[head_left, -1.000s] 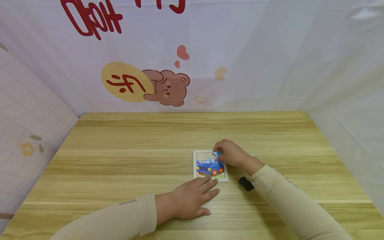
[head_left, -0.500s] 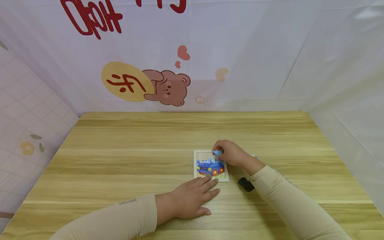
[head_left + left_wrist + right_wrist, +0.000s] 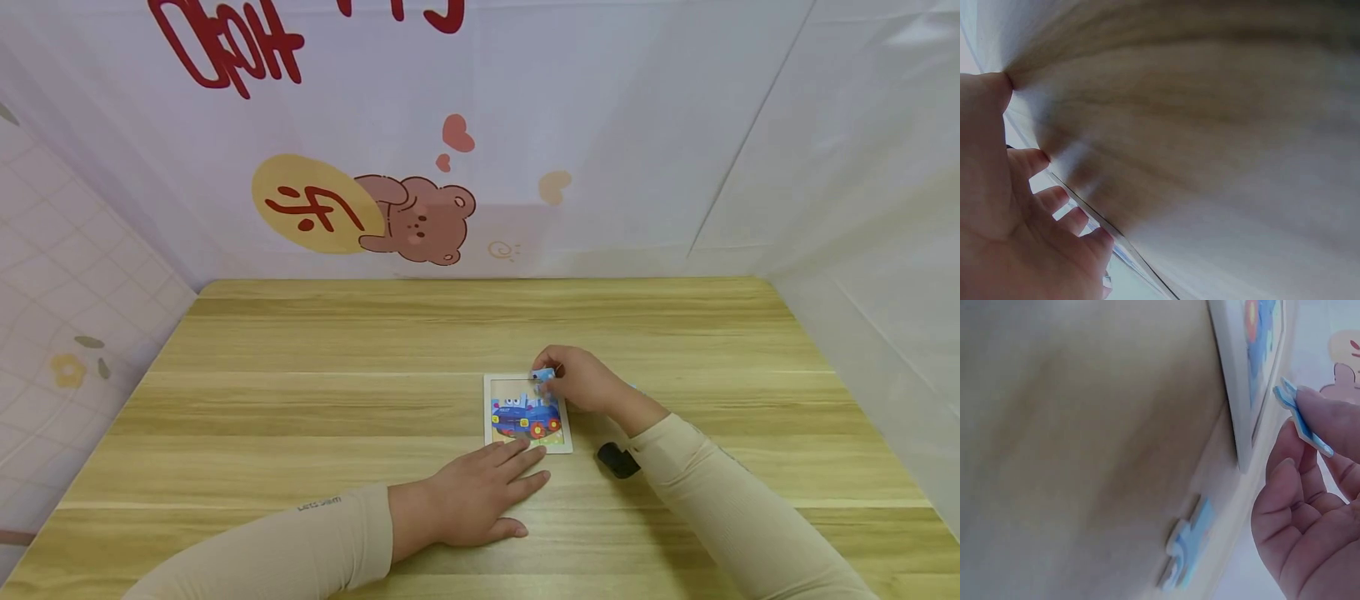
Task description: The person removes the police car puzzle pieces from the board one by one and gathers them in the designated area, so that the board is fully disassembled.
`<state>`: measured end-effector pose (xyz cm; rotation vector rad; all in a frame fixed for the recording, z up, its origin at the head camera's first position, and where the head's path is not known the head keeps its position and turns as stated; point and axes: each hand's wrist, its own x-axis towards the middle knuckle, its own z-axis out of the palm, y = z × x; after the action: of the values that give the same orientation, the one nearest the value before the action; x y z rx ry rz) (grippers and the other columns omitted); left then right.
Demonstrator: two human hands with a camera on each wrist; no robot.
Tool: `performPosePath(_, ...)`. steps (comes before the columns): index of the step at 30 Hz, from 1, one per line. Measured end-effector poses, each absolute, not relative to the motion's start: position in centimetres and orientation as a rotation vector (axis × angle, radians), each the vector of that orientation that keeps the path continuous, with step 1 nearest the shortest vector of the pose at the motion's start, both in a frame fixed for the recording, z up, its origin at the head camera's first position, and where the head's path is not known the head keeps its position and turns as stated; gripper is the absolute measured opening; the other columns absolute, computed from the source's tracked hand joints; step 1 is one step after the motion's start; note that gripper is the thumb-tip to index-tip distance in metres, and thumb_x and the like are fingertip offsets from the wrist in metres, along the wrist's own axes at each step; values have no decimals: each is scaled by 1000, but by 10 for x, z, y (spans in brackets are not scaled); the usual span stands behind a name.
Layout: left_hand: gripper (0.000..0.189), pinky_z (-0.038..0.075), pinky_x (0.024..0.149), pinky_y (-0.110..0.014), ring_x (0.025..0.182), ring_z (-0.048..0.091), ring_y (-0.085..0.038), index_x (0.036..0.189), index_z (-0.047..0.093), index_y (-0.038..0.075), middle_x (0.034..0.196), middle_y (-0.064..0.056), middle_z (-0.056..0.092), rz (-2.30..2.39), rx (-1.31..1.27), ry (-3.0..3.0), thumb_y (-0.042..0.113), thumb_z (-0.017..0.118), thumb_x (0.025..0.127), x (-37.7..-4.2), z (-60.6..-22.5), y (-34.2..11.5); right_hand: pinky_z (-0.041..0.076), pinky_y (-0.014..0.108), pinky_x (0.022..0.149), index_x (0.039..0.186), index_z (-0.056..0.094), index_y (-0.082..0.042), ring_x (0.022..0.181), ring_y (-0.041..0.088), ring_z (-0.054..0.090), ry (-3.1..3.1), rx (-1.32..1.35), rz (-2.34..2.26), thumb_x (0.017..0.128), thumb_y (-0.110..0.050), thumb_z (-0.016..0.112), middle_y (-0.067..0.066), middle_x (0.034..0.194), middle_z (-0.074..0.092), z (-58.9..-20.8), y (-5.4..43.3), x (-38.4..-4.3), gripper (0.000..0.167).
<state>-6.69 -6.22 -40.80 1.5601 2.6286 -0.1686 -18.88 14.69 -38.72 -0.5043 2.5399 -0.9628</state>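
Observation:
A white-framed puzzle board (image 3: pixel 487 417) with a blue vehicle picture lies on the table. Its upper part shows bare backing. My right hand (image 3: pixel 588 382) pinches a light-blue puzzle piece (image 3: pixel 542 377) above the board's upper right corner. In the right wrist view this puzzle piece (image 3: pixel 1302 422) is held tilted between thumb and fingertips, apart from the board. My left hand (image 3: pixel 480 496) lies with its fingers spread and fingertips at the board's near edge. In the left wrist view the fingers of the left hand (image 3: pixel 1035 219) reach the board's edge.
Another light-blue puzzle piece (image 3: pixel 1189 544) lies on the table beside the board in the right wrist view; the right forearm mostly hides that area in the head view. A small black object (image 3: pixel 617 460) is near the right sleeve. A white printed cloth (image 3: pixel 615 150) hangs behind the table (image 3: pixel 337 333).
My right hand has lifted slightly and tilted the puzzle piece, which was lower over the board's upper right corner. The left hand has stayed in place.

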Motion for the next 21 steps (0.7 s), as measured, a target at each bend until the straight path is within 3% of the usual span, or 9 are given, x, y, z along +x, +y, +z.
performPosePath(5,63,28,114,-32,144,27,-25,149,38,20,155,-6,32,-174,1572,2642,57,34,99,-67,-408,-62,48,42,85,105,63,-6,93,25,55,2571,-490,-987,91,-4,64,13,111,62,-384,154,-190,15)
performPosePath(9,63,28,114,-32,144,26,-25,149,38,20,155,-6,32,-177,1571,2646,57,34,99,-66,-409,-62,46,37,78,108,63,-4,87,23,52,2584,-495,-1015,92,-4,62,12,107,61,-381,161,-191,16)
performPosePath(14,63,27,114,-32,144,25,-25,150,37,20,156,-5,30,-187,1559,2636,57,33,99,-67,-408,-62,44,32,66,112,62,-2,72,20,48,2570,-480,-1054,92,-6,62,9,91,59,-376,170,-191,20)
performPosePath(21,63,28,114,-32,144,26,-25,150,37,20,156,-5,30,-193,1557,2639,57,32,99,-67,-408,-62,43,33,70,113,61,-1,79,21,47,2583,-456,-1092,92,-7,63,8,92,58,-376,187,-194,21)
